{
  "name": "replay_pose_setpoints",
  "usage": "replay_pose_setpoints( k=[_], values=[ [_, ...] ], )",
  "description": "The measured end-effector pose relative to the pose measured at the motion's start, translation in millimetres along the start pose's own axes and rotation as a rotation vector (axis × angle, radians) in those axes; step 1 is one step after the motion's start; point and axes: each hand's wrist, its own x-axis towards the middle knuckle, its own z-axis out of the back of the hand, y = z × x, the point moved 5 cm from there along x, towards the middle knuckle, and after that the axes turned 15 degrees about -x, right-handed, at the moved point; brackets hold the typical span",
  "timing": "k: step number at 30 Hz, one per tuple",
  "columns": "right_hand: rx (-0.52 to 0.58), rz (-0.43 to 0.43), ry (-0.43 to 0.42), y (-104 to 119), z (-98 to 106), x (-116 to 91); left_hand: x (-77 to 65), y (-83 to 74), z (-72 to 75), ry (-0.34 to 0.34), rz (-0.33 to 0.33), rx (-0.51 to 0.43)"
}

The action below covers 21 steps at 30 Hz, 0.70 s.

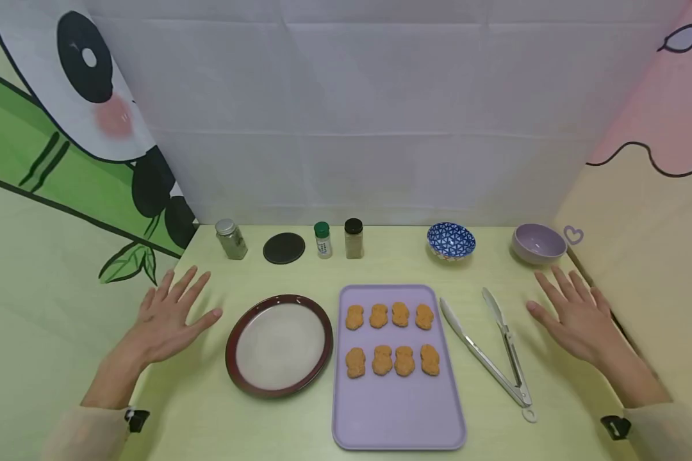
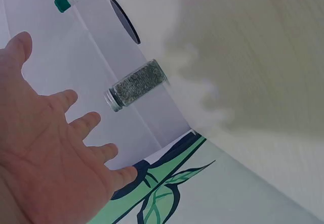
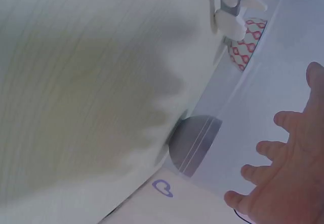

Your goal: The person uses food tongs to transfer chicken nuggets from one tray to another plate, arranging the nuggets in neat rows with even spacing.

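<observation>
My left hand (image 1: 170, 320) hovers palm down over the table's left side, fingers spread, holding nothing. To its right lies a brown-rimmed plate (image 1: 279, 346). My right hand (image 1: 576, 317) is likewise spread over the right side, with metal tongs (image 1: 490, 362) lying spread to its left. Between plate and tongs sits a lilac tray (image 1: 398, 416) bearing two rows of golden-brown nugget-like pieces (image 1: 382, 360). In the left wrist view, a herb jar (image 2: 140, 84) stands beyond the left fingers. A purple bowl (image 3: 195, 142) appears past the right fingers in the right wrist view.
Along the back edge stand the silver-capped herb jar, a black round disc (image 1: 284, 248), a green-capped shaker (image 1: 323, 240), a black-capped spice jar (image 1: 354, 239) and a blue patterned bowl (image 1: 451, 241). A white curtain (image 1: 346, 128) hangs behind; printed panels flank both sides.
</observation>
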Motion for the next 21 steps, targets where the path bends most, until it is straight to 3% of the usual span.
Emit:
replay_pose_setpoints(
  k=[5,9,16,21],
  values=[
    [0.161,-0.039,0.022,14.7,4.9,-4.5,0.6,-5.5,-0.6,0.021,0.021,-0.14],
    [0.25,-0.091,0.092,32.3,7.1,-9.4,2.2,-9.8,-1.4,0.05,0.056,-0.252],
    [0.279,-0.157,0.22,65.0,-8.7,-26.3,-2.2,-1.3,-21.8,0.179,0.151,-0.397],
    [0.26,-0.186,0.252,80.1,-23.4,-38.4,-7.3,4.7,-40.6,0.247,0.216,-0.545]
  ],
)
